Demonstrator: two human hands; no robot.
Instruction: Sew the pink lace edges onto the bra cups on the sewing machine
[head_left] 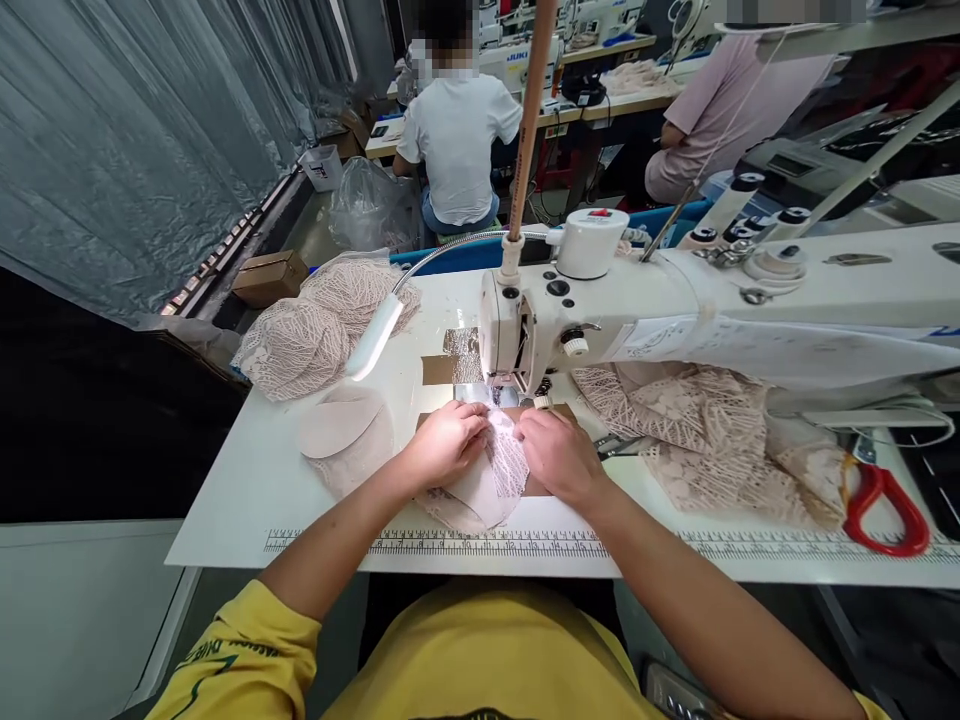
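White table point(247, 500) bears lace piece point(506, 468), lace heap point(705, 440), red scissors point(870, 485), perhaps foam cups point(337, 425).

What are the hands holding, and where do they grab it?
The lace piece, by its top edge: the left hand grips its left side, the right hand its right side.

openwork lace piece point(504, 465), glossy white table point(247, 480)

Person's wearing a bright yellow t-shirt point(487, 650), short-sleeved and pretty loose by the look of it. The left sleeve point(247, 640) has some dark green print point(214, 655) with lettering, too warped to read. A sliver of the right sleeve point(874, 708) shows yellow too. Forearms are bare from the sleeves down to the left hand point(442, 445) and right hand point(559, 455).
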